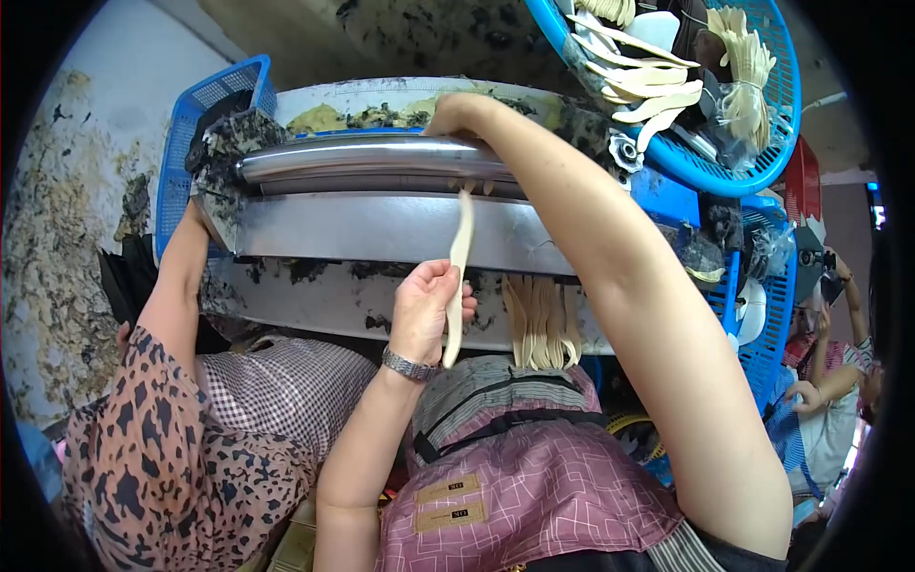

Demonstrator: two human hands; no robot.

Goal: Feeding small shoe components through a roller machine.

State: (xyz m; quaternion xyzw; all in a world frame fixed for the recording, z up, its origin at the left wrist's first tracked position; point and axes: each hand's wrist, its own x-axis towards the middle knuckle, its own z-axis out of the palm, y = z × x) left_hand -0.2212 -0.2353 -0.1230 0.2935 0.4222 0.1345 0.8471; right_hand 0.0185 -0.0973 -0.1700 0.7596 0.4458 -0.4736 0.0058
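My left hand (426, 300), with a metal watch on the wrist, pinches a thin, curved cream strip (460, 250). The strip stands nearly upright in the picture, its far tip at the dark gap under the shiny metal roller (353, 157) of a machine. My right hand (457, 112) reaches over the roller to its far side, where its fingers are mostly hidden. Small cream tips (488, 187) show in the gap beside the strip. Below the machine's metal front plate (362, 227), a row of similar cream strips (541, 319) hangs at the bench edge, close to my lap.
A co-worker's hand (193, 217) is at the machine's left end. Next to it stands a blue plastic basket (178, 157). At the upper right, a round blue basket (758, 179) holds bundles of cream strips (748, 71). Dried residue covers the bench and wall. Other people are at the far right.
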